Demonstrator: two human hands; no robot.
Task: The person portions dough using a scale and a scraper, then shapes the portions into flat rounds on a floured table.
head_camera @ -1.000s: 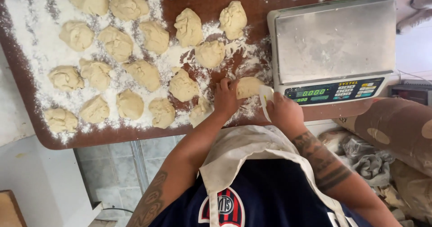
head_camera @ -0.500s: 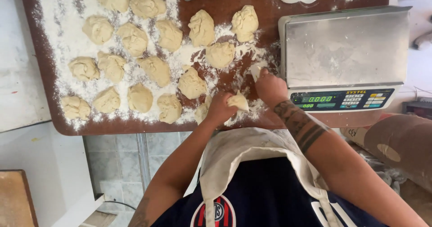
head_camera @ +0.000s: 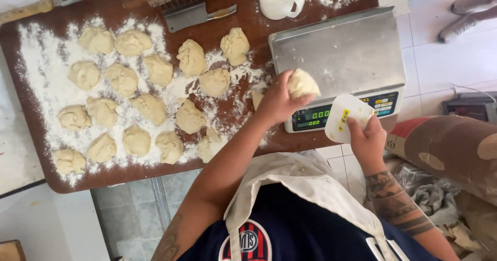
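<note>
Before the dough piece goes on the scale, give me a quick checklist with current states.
1. Dough piece held in left hand: ok, fingers wrap it, over the pan's edge.
2. Scale pan free of other dough: ok, only flour dust shows.
3. Scale display lit: ok; whether it is zeroed, cannot tell.
4. Scraper in right hand kept clear of the display: not ok, it overlaps the scale's front.
5. Mug clear of the pan: ok, it stands apart on the board.
6. Weighed pieces kept separate: ok, spaced on flour.
</note>
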